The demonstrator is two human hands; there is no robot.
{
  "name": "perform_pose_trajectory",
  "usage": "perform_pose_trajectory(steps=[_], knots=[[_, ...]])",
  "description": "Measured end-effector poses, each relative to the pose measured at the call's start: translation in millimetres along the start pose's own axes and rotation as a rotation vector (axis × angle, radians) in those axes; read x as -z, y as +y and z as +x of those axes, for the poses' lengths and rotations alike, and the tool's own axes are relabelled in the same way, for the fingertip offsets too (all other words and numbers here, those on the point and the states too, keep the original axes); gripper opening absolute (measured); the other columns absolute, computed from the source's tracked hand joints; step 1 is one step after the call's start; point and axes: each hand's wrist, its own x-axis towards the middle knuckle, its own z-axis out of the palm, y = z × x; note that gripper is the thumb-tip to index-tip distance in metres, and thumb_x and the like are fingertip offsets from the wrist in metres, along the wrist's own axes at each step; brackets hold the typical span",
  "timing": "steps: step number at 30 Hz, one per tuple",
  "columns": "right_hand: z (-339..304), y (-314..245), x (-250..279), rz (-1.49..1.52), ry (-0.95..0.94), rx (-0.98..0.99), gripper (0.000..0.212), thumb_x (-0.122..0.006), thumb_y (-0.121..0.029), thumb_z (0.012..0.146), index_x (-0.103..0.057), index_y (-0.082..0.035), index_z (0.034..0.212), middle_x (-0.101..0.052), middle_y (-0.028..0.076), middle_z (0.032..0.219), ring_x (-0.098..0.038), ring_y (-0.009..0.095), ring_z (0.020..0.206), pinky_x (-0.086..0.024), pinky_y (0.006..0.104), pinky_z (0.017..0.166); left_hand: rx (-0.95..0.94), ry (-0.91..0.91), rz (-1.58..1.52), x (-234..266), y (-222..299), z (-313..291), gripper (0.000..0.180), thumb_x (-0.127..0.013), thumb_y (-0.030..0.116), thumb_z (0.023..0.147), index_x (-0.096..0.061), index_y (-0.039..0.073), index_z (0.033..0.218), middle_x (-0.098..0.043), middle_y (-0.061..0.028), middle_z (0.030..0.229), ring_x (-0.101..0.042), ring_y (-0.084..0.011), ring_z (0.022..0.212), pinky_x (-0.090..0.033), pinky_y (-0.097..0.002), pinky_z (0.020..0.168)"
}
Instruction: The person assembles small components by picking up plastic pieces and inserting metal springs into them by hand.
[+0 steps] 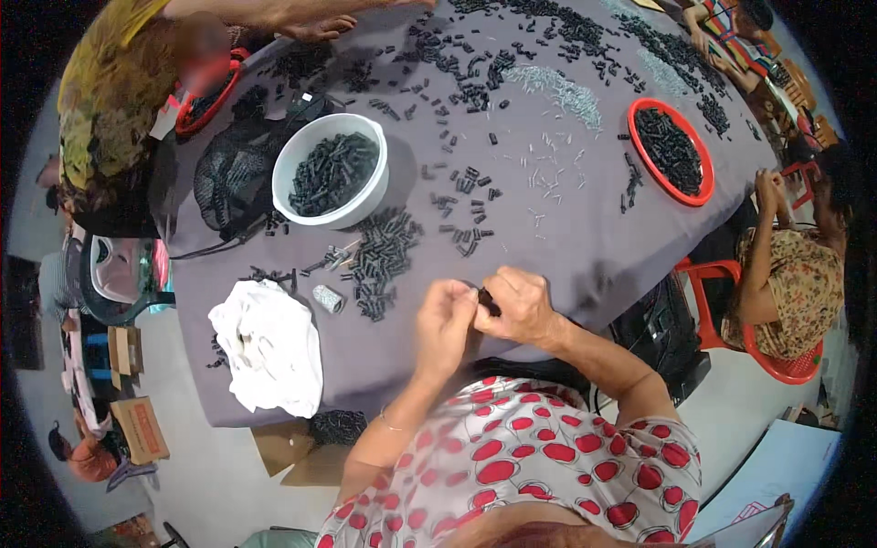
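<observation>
My left hand [444, 321] and my right hand [517, 305] meet above the near side of the grey-covered table. The fingers of both are pinched together around a small black cylindrical part [485, 298], mostly hidden by the fingers. To the left of my hands lies a dense pile of similar black parts [384, 254]. Farther ahead, a looser group of short black pieces [466, 180] is spread on the cloth. Small pale metallic pins [544, 169] lie scattered beyond my right hand, with a thicker heap of pins [559, 89] farther back.
A white bowl [375, 187] holds black parts; a red basket [705, 188] holds more. At left are a crumpled white cloth [274, 352], a grey speckled cylinder [327, 299] and a black mesh bag [224, 173]. Other people sit around the table; one's hand [318, 28] reaches over its far left.
</observation>
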Motion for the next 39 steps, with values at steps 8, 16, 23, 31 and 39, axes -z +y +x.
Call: perform_pose_trajectory(steps=[8, 16, 23, 31, 39], knots=[[-4, -1, -4, 0.007, -0.027, 0.006, 0.024, -0.068, -0.019, 0.062, -0.047, -0.007, 0.062, -0.043, 0.008, 0.059, -0.049, 0.024, 0.047, -0.043, 0.0357, 0.042, -0.007, 0.020, 0.047, 4, -4, -4, 0.007, -0.055, 0.008, 0.092, -0.052, 0.003, 0.094, -0.056, -0.0007, 0.082, -0.054, -0.0079, 0.076, -0.044, -0.0229, 0.068], [-2, -5, 1, 0.029, -0.069, 0.034, 0.022, -0.067, -0.017, 0.061, -0.048, -0.007, 0.065, -0.046, 0.007, 0.062, -0.052, 0.024, 0.051, -0.045, 0.0351, 0.046, -0.004, -0.001, 0.003, 6, -6, -5, 0.008, -0.056, 0.009, 0.092, -0.052, 0.002, 0.094, -0.057, -0.0003, 0.083, -0.052, -0.0066, 0.074, -0.044, -0.0226, 0.067], [-4, -2, -2, 0.071, 0.026, 0.003, 0.024, -0.069, -0.016, 0.064, -0.046, -0.008, 0.059, -0.043, 0.007, 0.056, -0.048, 0.025, 0.046, -0.041, 0.0371, 0.043, -0.050, -0.021, -0.023, 4, -11, -4, 0.009, -0.054, 0.010, 0.093, -0.053, 0.002, 0.093, -0.058, -0.0021, 0.083, -0.053, -0.0073, 0.078, -0.045, -0.0235, 0.070], [1, 1, -1, 0.015, -0.010, -0.001, 0.020, -0.072, -0.013, 0.064, -0.054, -0.005, 0.070, -0.048, 0.007, 0.061, -0.051, 0.025, 0.049, -0.044, 0.0347, 0.044, 0.037, -0.012, -0.028, 4, -1, 2, 0.014, -0.050, 0.013, 0.095, -0.054, 0.000, 0.092, -0.058, -0.0001, 0.076, -0.052, -0.0054, 0.068, -0.044, -0.0213, 0.062], [0, -4, -2, 0.049, -0.043, 0.034, 0.026, -0.069, -0.013, 0.060, -0.057, -0.003, 0.081, -0.047, 0.009, 0.066, -0.051, 0.027, 0.055, -0.044, 0.0367, 0.049, 0.012, -0.097, -0.041, 10, -7, 1, 0.013, -0.055, 0.012, 0.091, -0.057, -0.001, 0.090, -0.059, -0.0014, 0.078, -0.052, -0.0054, 0.069, -0.044, -0.0208, 0.061]])
